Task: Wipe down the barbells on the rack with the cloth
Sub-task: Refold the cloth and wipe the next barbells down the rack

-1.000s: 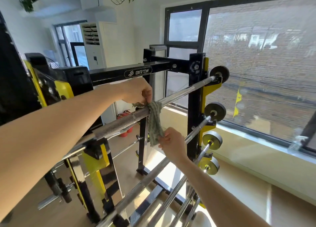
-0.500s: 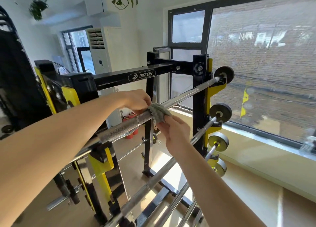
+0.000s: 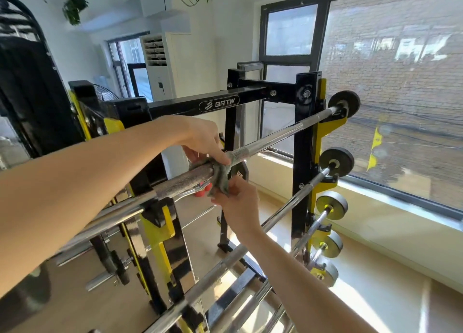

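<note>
The black and yellow rack [image 3: 302, 157] held several barbells in a slanting stack. The top barbell [image 3: 275, 138] lay across its yellow hooks [image 3: 328, 129], with a small weight plate [image 3: 347, 103] at the far end. The lower barbells [image 3: 298, 194] sat beneath it, untouched by either hand. The left grip [image 3: 200, 137] came over the top barbell and pinched the cloth [image 3: 221, 179] against the upper side of the bar. The right grip [image 3: 238, 204] sat just under the bar, its fingers curled round the hanging ends. The grey cloth was looped round the bar near its middle, where knurled and smooth steel met.

Several things could likely go wrong here. The knurling might snag the cloth and pull it out of one grip. A hard sideways pull might roll the bar in its open hooks or nudge it towards their lips. With the cloth bunched this narrow, much of the bar could be passed without being wiped. Reaching this high, an arm could also knock the bar below.

A pale wooden floor [image 3: 200, 222] lay under the rack, with sun patches on it. A big dark-framed window [image 3: 388, 82] showed a brick wall outside. A tall white air conditioner [image 3: 162, 64] stood behind, and plants [image 3: 74, 6] hung from the ceiling.
</note>
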`<state>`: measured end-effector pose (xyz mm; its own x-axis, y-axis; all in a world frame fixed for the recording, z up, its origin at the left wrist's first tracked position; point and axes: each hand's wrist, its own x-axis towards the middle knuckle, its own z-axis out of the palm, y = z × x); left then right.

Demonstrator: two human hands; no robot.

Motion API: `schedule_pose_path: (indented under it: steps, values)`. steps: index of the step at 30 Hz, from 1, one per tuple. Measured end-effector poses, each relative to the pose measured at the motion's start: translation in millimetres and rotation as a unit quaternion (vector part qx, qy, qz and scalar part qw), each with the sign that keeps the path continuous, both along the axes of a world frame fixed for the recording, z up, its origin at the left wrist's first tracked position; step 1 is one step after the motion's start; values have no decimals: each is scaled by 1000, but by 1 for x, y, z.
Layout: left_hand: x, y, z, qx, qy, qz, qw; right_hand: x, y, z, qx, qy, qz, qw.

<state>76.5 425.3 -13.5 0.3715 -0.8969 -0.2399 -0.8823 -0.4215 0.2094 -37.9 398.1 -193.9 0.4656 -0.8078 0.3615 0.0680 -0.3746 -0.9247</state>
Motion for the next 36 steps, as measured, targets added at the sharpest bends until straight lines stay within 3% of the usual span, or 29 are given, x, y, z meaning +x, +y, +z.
schedule_pose_path:
  steps: [2,5,8,11,15,18,22,25,29,32,36]
  values:
    - [-10,2,6,46,-82,-16,995,-1,8,-1,13,24,63,998]
    - [-19,6,13,103,-134,-24,985,-8,19,6,48,12,126,991]
    - [-16,4,11,63,-190,-73,977,-17,2,24,231,-106,94,963]
    - [-14,-6,-2,-27,-248,-112,962,-25,-33,39,304,-160,53,937]
    - [-13,-26,-22,-172,-206,-107,957,-24,-70,50,317,-172,-22,932]
    - [-10,-31,-27,-209,-162,-97,959,-16,-77,53,288,-167,-93,938]
    - [2,-14,-18,-136,-99,-41,985,-6,-47,49,155,-95,-94,979]
    - [10,12,-2,-42,-8,6,999,-1,-14,40,138,-88,-61,985]
    - [9,35,17,68,-42,-7,997,7,29,24,97,-61,84,990]
    - [0,39,18,65,-61,-29,996,6,44,22,143,-86,155,974]
    - [-11,34,0,-69,-119,-76,988,-3,15,30,335,-190,63,921]
